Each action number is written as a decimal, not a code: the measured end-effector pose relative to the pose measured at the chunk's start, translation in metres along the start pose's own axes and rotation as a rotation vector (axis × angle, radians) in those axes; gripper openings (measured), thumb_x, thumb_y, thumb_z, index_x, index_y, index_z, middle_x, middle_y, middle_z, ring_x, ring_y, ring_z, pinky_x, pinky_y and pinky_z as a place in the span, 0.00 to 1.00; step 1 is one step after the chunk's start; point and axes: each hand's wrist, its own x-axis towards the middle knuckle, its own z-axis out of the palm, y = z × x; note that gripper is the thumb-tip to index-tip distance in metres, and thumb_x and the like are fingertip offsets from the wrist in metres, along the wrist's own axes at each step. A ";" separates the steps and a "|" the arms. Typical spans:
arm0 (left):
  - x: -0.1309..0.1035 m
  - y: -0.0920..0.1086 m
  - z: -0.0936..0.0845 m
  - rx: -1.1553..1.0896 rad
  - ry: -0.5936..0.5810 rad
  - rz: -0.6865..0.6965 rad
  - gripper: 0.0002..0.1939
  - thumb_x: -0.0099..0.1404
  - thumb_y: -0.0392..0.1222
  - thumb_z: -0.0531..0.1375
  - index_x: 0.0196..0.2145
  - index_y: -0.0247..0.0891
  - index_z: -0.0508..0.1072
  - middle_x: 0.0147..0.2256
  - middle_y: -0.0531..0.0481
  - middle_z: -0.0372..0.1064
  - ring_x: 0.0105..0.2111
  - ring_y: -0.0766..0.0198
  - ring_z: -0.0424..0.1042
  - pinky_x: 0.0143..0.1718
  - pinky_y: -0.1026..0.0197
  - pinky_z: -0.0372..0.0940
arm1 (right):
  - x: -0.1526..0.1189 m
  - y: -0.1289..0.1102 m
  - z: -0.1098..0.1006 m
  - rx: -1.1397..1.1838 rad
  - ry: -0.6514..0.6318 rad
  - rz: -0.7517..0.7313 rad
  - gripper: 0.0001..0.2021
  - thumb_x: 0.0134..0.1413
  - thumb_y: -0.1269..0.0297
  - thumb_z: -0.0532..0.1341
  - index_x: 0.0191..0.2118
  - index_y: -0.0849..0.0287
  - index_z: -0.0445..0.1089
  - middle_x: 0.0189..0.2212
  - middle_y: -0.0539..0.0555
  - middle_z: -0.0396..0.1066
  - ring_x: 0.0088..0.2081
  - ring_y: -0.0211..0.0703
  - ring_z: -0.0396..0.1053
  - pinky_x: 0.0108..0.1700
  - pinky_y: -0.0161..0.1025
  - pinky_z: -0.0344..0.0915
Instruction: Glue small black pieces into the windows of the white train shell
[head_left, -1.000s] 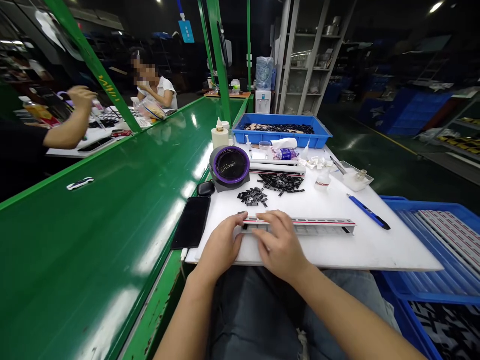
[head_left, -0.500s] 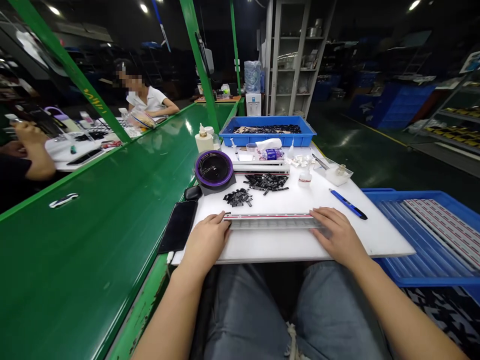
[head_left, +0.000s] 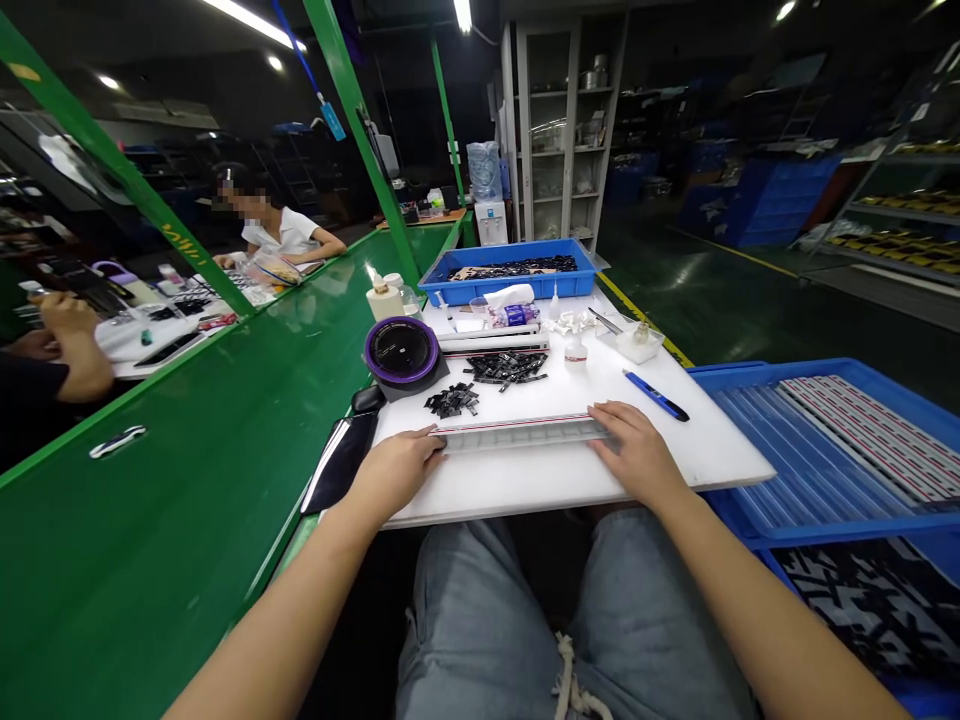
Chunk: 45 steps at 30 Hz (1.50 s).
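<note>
A long, thin strip, clear and grey with a white and red top edge, lies crosswise near the front of the white board. My left hand grips its left end between thumb and fingers. Around its right end my right hand is closed, thumb below and fingers above. Just beyond the strip are a small heap of black pieces and a larger heap. A blue pen-like tool rests beyond my right hand.
Left of the heaps stands a round black and purple device; a dark phone lies nearer. A blue bin is at the back, a small bottle mid-board. Blue trays hold strips at right. A person sits across the green partition.
The camera view has shifted, so the board and hands appear further left. Both hands keep hold of the strip, which appears slightly more tilted.
</note>
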 end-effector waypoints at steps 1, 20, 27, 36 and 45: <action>-0.001 0.000 0.002 0.005 0.005 -0.011 0.16 0.69 0.44 0.53 0.47 0.44 0.79 0.51 0.44 0.76 0.49 0.52 0.76 0.50 0.55 0.68 | 0.000 -0.001 0.000 0.002 0.001 0.005 0.21 0.59 0.64 0.61 0.58 0.53 0.70 0.53 0.58 0.72 0.57 0.54 0.67 0.61 0.59 0.66; -0.001 0.008 0.003 0.032 0.033 -0.116 0.22 0.68 0.55 0.51 0.46 0.42 0.78 0.45 0.42 0.78 0.46 0.48 0.76 0.44 0.54 0.69 | -0.006 -0.008 -0.016 0.088 0.088 0.125 0.29 0.45 0.77 0.56 0.56 0.56 0.67 0.59 0.60 0.64 0.63 0.55 0.60 0.64 0.60 0.61; 0.004 -0.001 0.013 0.027 0.110 -0.065 0.24 0.69 0.58 0.49 0.43 0.41 0.79 0.45 0.42 0.78 0.45 0.48 0.76 0.44 0.52 0.69 | -0.025 0.001 -0.025 -0.012 0.161 0.132 0.21 0.44 0.78 0.55 0.46 0.58 0.69 0.57 0.64 0.60 0.58 0.55 0.64 0.59 0.56 0.67; -0.002 0.001 0.033 0.036 0.329 -0.054 0.22 0.70 0.57 0.52 0.40 0.39 0.77 0.41 0.43 0.79 0.44 0.49 0.76 0.41 0.54 0.68 | -0.003 -0.002 -0.025 -0.290 -0.155 0.134 0.15 0.56 0.73 0.56 0.48 0.63 0.73 0.52 0.64 0.65 0.50 0.54 0.68 0.55 0.52 0.70; -0.002 -0.001 0.048 0.011 0.565 0.000 0.18 0.69 0.54 0.56 0.37 0.38 0.77 0.47 0.44 0.78 0.42 0.51 0.78 0.38 0.55 0.70 | 0.009 0.011 -0.026 -0.258 -0.210 0.109 0.08 0.61 0.70 0.57 0.41 0.59 0.74 0.50 0.61 0.68 0.51 0.53 0.71 0.54 0.51 0.70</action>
